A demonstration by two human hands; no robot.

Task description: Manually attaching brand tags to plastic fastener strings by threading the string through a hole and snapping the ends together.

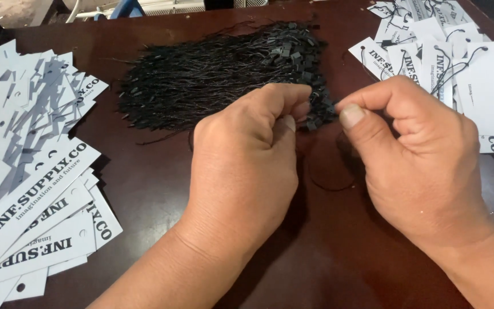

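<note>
Two hands (pixel 247 160) (pixel 418 154) pinch thin black strings (pixel 212 74).

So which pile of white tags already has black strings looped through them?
The pile of white tags at the right, beyond the right hand: black loops lie across them. The left pile shows only empty punched holes.

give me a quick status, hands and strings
Left hand and right hand both pinched at edge of black string bundle. One loose string on table. White tag piles either side, nothing blocking.
</note>
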